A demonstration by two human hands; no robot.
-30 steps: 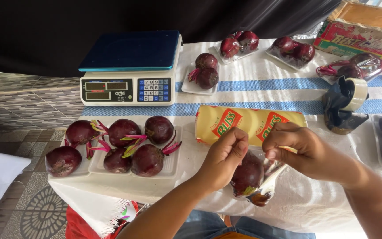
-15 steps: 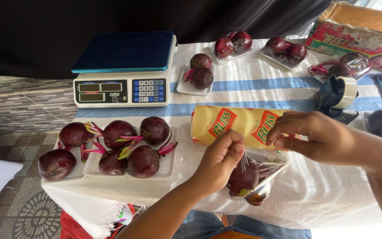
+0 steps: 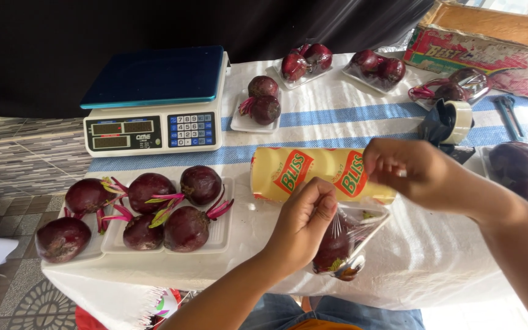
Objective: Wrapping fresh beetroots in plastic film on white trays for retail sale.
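— What's the surface from the head view?

— I see a white cloth with blue stripes [image 3: 349,113] over a table; grey tiled floor [image 3: 13,153] left.

— Counts?

— Six loose dark red beetroots [image 3: 186,228] on white foam trays [image 3: 218,241], one white digital scale [image 3: 154,107].

— Hands?

— My left hand [image 3: 300,223] pinches clear film over a wrapped beetroot tray [image 3: 343,244] at the table's near edge; my right hand [image 3: 407,171] grips film by the yellow cling-film roll [image 3: 313,174].

Blue-topped scale [image 3: 154,101] — tape dispenser [image 3: 453,122] right.

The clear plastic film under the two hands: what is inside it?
Dark red beetroot on a white tray, seen through the film. The left hand covers part of it, so how many pieces there are stays hidden. The right hand is above it, by the yellow roll.
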